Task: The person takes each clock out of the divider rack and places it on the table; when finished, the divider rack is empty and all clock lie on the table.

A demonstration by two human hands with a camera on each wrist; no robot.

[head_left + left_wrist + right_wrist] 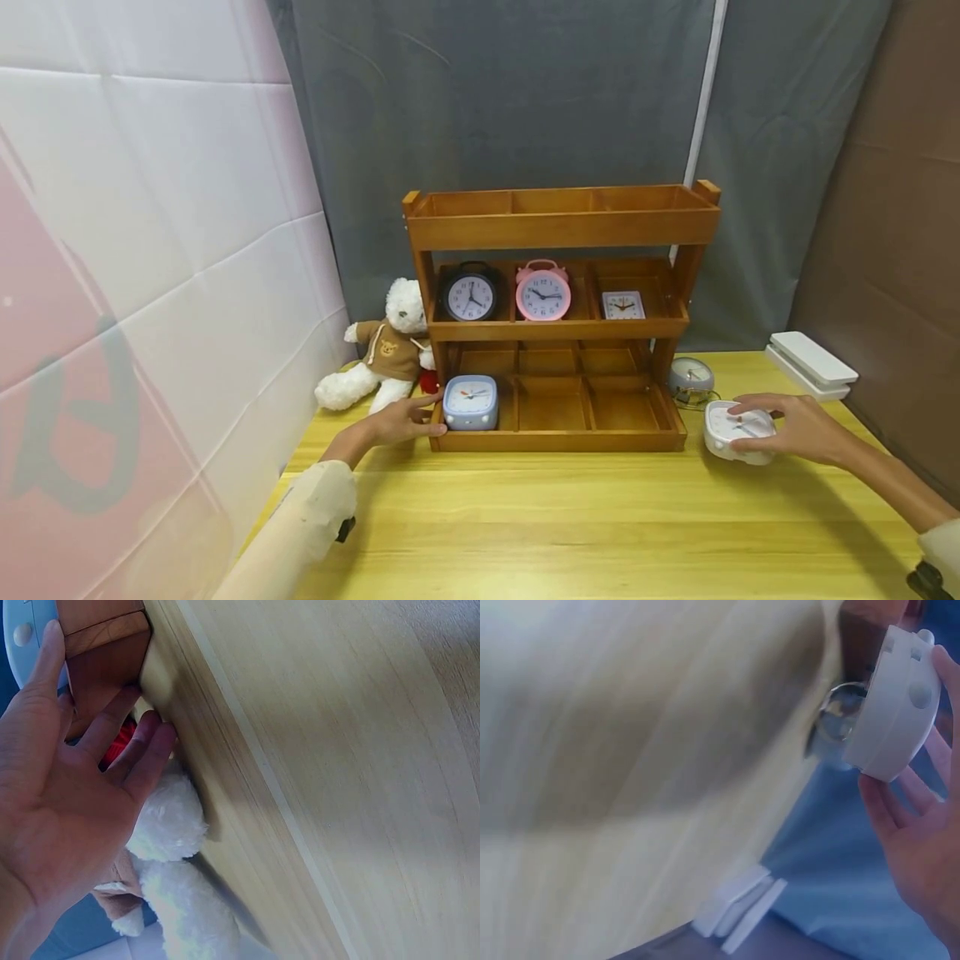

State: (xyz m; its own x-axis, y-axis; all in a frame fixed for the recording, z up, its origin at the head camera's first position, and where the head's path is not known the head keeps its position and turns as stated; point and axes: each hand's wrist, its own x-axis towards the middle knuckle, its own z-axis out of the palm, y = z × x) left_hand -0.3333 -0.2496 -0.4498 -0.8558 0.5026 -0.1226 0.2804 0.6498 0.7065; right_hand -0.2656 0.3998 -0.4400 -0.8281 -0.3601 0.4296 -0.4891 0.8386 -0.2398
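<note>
My right hand (pixel 798 429) grips a white alarm clock (pixel 738 432) by its edges, to the right of the wooden shelf (pixel 558 442). In the right wrist view the white clock's side shows above the table, between thumb and fingers. At the shelf's lower left corner is my left hand (pixel 401 421), its fingers extended along the outer side and its thumb at a blue alarm clock (pixel 471 421). That clock stands in the bottom left compartment. A black clock (pixel 470 296), a pink twin-bell clock (pixel 543 296) and a small white square clock (pixel 622 306) occupy the middle tier.
A white teddy bear (pixel 393 350) in a brown hoodie sits left of the shelf, with something red (pixel 429 382) beside it. Behind the held clock, a grey round clock (pixel 691 375) stands by the shelf's right side. Farther right lies a white flat object (pixel 812 364).
</note>
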